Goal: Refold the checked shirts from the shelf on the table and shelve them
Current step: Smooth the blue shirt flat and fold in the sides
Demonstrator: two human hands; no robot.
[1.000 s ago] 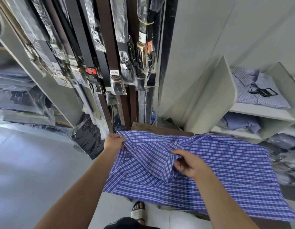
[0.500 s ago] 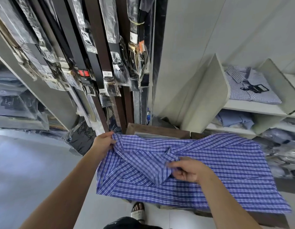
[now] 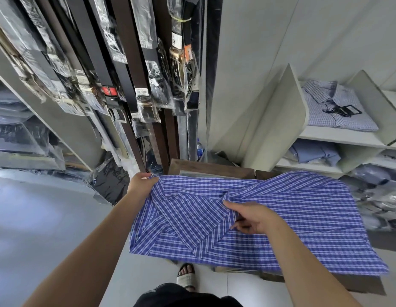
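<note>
A blue and white checked shirt (image 3: 303, 213) lies spread across the brown table (image 3: 210, 168), its left part hanging past the table's left end. My left hand (image 3: 140, 181) grips the shirt's far left corner. My right hand (image 3: 252, 217) pinches a fold of cloth near the shirt's middle, where a sleeve lies folded diagonally over the body. On the white shelf (image 3: 338, 136) at the upper right lies a folded pale checked shirt (image 3: 334, 107) with a black tag on it.
Belts in plastic sleeves (image 3: 143, 69) hang on a rack straight ahead. Bagged clothes (image 3: 17, 134) fill shelves on the left. A folded light blue shirt (image 3: 314, 152) sits on a lower shelf, bagged garments (image 3: 383, 196) below it. My sandalled foot (image 3: 186, 276) stands on the grey floor.
My right hand slid slightly rightward along the folded sleeve, drawing the cloth flatter. My left hand kept its grip on the corner.
</note>
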